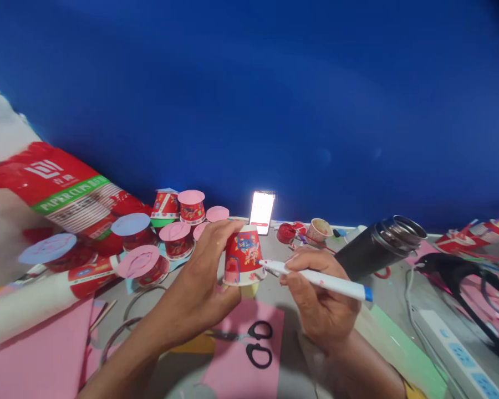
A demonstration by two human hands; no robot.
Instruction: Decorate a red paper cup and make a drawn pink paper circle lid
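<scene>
My left hand (pixel 210 271) grips a red printed paper cup (pixel 244 256) that is held upside down above the table. Blue marker lines show on the side of the cup. Between the fingers of my right hand (pixel 322 293) is a white marker pen (pixel 328 281) with a blue end, its tip at the cup's right side, seemingly touching it. Below the hands, black-handled scissors (pixel 260 346) lie on a sheet of pink paper (pixel 233 366). Behind the cup a phone (pixel 261 212) with a bright screen stands upright.
Several upturned cups with paper discs (pixel 139 261) stand at left, near a red paper-cup bag (pixel 66 188) and a long stack of cups (pixel 33 305). At right are a dark thermos flask (pixel 370 249), a power strip (pixel 457 349) and green paper (pixel 407 343). A blue wall (pixel 274 100) rises behind.
</scene>
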